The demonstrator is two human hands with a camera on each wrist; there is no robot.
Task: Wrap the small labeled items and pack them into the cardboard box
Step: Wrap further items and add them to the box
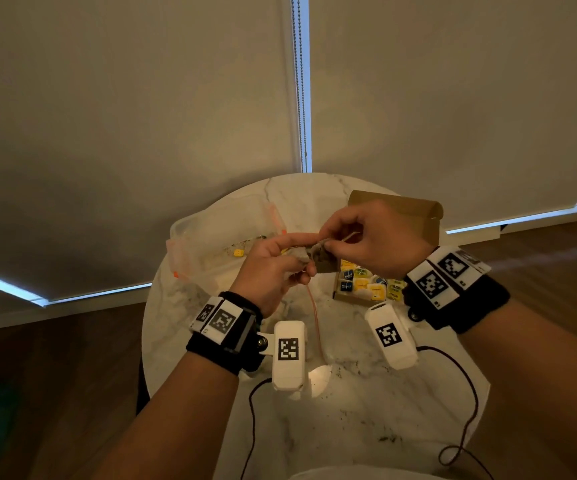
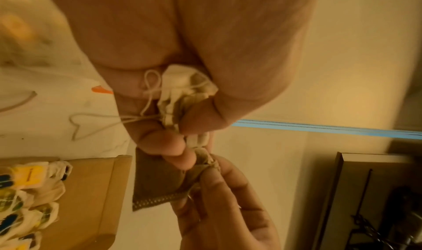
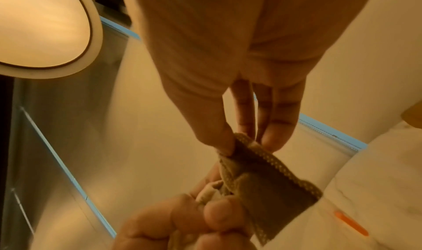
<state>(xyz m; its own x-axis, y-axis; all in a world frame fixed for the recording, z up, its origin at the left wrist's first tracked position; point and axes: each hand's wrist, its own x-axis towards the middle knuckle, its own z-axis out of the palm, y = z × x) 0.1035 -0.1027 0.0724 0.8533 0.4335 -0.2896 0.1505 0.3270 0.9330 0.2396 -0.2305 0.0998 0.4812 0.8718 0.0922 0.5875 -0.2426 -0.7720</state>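
- Box (image 1: 352,298) at tabletop's far right edge: approx half full of wrapped items.
- Left hand (image 1: 273,271) and right hand (image 1: 366,237) fingers pinch a tea bag (image 2: 157,178), string (image 2: 95,122) loose; wrapping unfinished.

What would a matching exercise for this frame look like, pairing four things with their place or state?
Things:
1. tea bag
2. cardboard box
3. clear plastic container
4. string

Place or state:
a. hangs down from the left hand toward the marble table
b. stands on the table's left side, with orange clips
b2. omitted
c. held above the table, pinched between both hands, the right hand at one corner
d. open on the table's right side, with yellow and blue labeled items inside

Pairs: 1-c, 2-d, 3-b, 4-a
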